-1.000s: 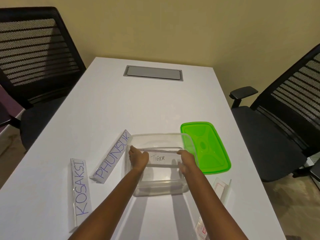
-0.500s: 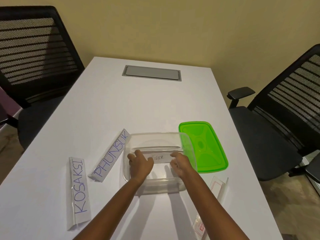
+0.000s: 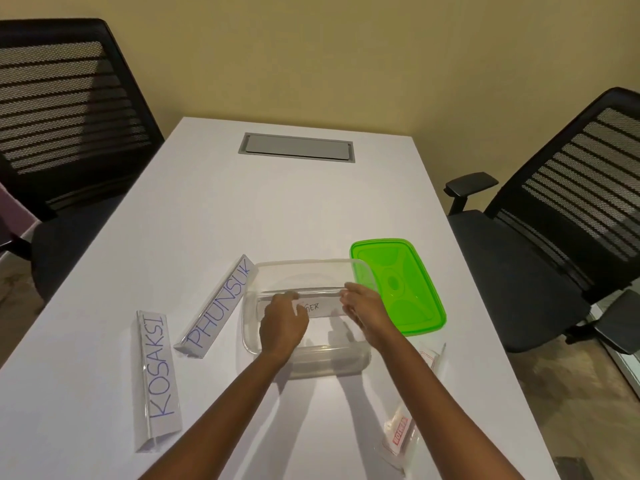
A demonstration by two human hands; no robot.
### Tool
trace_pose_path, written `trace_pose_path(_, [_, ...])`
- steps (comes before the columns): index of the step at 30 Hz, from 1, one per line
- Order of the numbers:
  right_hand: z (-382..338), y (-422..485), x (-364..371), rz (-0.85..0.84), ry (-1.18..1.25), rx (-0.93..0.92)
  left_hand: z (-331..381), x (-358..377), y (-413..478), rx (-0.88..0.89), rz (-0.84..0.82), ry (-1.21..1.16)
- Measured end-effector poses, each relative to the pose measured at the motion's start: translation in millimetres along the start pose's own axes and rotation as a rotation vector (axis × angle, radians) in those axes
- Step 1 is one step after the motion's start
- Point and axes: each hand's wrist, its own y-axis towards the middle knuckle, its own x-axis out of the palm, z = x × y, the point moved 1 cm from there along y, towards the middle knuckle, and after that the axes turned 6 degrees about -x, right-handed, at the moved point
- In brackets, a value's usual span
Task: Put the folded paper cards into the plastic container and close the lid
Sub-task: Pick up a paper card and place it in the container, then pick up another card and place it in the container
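Observation:
A clear plastic container (image 3: 304, 368) stands open on the white table. Inside it lies a folded paper card marked TIGER (image 3: 322, 306). My left hand (image 3: 282, 323) covers the card's left end and my right hand (image 3: 363, 306) holds its right end, both down inside the container. The green lid (image 3: 398, 285) lies flat just right of the container. Two folded cards rest to the left: PHUNSUK (image 3: 218, 306), leaning against the container's far left corner, and KOSAKSI (image 3: 159, 368). A card with red lettering (image 3: 400, 434) lies at the near right, partly hidden by my right arm.
A grey cable hatch (image 3: 296, 152) is set into the far end of the table (image 3: 277, 209). Black mesh office chairs stand at the left (image 3: 69, 116) and right (image 3: 554, 220) sides. The table's right edge runs close to the lid.
Both hands have lowered the TIGER card from the container's rim down to its floor, and my left hand has slid inward over the card's first letters.

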Motion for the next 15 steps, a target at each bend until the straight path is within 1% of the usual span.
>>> trace_pose_path(2, [-7, -6, -24, 0.033, -0.052, -0.106, 11, 5, -22, 0.191, 0.097, -0.042])
trace_pose_path(3, [-10, -10, -38, 0.063, -0.082, -0.152, 15, 9, -35, 0.289, 0.114, -0.055])
trace_pose_path(6, [-7, -22, -83, 0.168, -0.209, -0.235, 22, 28, -73, 0.536, 0.041, -0.036])
trace_pose_path(8, [4, -32, -107, 0.254, -0.317, -0.244, 19, 45, -95, 0.624, -0.05, 0.0])
trace_pose_path(9, [11, -37, -118, 0.297, -0.388, -0.235, 16, 55, -105, 0.632, -0.105, 0.012])
trace_pose_path(11, [30, -48, -134, 0.355, -0.52, -0.203, 8, 76, -120, 0.578, -0.233, 0.084])
trace_pose_path(13, [49, -59, -144, 0.345, -0.581, -0.165, -2, 98, -132, 0.461, -0.408, 0.239])
trace_pose_path(15, [65, -68, -149, 0.315, -0.609, -0.117, -10, 116, -141, 0.337, -0.575, 0.343])
